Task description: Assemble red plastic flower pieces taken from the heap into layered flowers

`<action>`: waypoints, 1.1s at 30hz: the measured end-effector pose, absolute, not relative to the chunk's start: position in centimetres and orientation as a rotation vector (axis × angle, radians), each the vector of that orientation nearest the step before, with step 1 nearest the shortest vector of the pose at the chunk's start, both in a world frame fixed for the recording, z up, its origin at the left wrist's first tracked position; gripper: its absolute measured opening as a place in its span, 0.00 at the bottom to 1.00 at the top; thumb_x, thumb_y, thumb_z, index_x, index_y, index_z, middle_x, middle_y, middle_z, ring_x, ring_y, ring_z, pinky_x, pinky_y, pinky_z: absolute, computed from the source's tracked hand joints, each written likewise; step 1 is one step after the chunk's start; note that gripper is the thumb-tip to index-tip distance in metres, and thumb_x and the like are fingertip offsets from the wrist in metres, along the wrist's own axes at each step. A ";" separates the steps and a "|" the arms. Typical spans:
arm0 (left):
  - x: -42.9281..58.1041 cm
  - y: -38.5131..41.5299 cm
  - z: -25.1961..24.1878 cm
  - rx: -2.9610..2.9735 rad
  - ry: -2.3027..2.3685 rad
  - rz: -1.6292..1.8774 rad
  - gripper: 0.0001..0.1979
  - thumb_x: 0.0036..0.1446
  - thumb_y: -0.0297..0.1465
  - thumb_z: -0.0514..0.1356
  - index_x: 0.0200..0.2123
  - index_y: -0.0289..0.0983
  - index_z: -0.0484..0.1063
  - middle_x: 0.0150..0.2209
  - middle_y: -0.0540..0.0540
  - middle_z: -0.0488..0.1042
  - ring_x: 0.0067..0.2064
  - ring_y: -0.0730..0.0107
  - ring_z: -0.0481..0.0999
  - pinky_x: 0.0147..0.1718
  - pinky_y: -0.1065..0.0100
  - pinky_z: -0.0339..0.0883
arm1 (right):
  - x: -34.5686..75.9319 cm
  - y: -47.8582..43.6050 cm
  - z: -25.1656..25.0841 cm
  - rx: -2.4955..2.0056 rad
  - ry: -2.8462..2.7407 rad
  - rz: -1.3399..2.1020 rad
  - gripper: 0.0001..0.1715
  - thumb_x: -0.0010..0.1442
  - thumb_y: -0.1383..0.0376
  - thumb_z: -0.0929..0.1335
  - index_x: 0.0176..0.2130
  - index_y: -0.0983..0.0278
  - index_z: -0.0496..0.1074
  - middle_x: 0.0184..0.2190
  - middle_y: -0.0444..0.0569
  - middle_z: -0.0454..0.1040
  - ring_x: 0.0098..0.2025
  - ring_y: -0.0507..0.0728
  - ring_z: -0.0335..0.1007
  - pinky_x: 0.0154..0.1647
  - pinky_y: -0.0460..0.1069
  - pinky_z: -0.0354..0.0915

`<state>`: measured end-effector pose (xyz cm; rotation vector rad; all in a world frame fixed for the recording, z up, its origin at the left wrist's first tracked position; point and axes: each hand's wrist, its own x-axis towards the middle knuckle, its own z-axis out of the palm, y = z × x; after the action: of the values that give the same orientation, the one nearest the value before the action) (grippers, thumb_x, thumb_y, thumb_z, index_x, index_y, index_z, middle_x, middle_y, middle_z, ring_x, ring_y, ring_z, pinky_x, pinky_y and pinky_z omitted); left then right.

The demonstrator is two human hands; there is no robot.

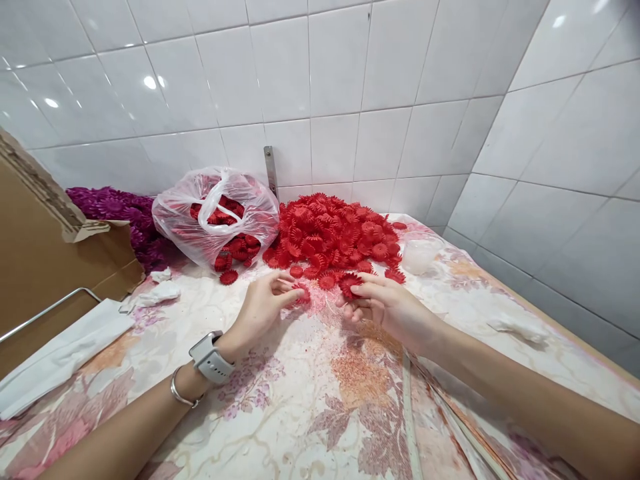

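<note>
A heap of red fabric flower pieces (333,233) lies at the back of the floral-covered table (300,400). My left hand (263,307), with a white watch and a bangle on the wrist, pinches a small red flower piece (301,292) at its fingertips. My right hand (387,305) has curled fingers holding another red flower piece (349,284) just in front of the heap. The two hands are close together, a short gap between them.
A clear plastic bag (217,217) of red flowers sits left of the heap, with purple flowers (127,213) behind it. A cardboard box (55,253) and white paper (60,357) lie at the left. Tiled walls close off the back and right. Crumpled white scraps (517,327) rest at the right.
</note>
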<state>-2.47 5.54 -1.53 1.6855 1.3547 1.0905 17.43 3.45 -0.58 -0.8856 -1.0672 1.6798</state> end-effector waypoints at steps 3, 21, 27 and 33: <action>-3.3 5.9 -1.0 2.045 1.511 1.213 0.09 0.43 0.30 0.64 0.32 0.37 0.73 0.36 0.45 0.74 0.39 0.61 0.70 0.40 0.63 0.61 | 17.4 3.4 -1.0 -0.900 -1.104 1.763 0.02 0.51 0.70 0.67 0.27 0.67 0.67 0.23 0.49 0.73 0.25 0.52 0.70 0.24 0.44 0.65; 0.1 2.4 -0.8 1.592 0.900 1.059 0.06 0.48 0.27 0.62 0.32 0.35 0.70 0.33 0.48 0.74 0.36 0.70 0.74 0.38 0.69 0.67 | 16.9 2.4 -1.6 -0.908 -1.361 1.591 0.15 0.49 0.59 0.70 0.29 0.69 0.70 0.24 0.47 0.73 0.25 0.52 0.72 0.28 0.46 0.69; 0.3 1.6 -1.1 1.529 0.898 1.129 0.07 0.47 0.26 0.63 0.31 0.36 0.69 0.31 0.50 0.73 0.34 0.71 0.74 0.36 0.71 0.68 | 16.6 2.0 -1.2 -0.954 -1.386 1.537 0.13 0.49 0.60 0.70 0.24 0.67 0.67 0.20 0.42 0.69 0.22 0.51 0.70 0.24 0.45 0.66; 0.4 1.5 -1.4 1.514 0.920 1.124 0.06 0.47 0.27 0.63 0.29 0.37 0.68 0.29 0.51 0.73 0.33 0.73 0.73 0.35 0.72 0.67 | 16.6 1.9 -1.2 -0.962 -1.448 1.477 0.06 0.51 0.65 0.66 0.27 0.66 0.66 0.19 0.41 0.68 0.21 0.50 0.69 0.22 0.45 0.66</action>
<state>0.43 1.52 -1.39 1.5141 0.9205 1.1236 16.59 1.90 -1.17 -0.9621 -1.4479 1.4765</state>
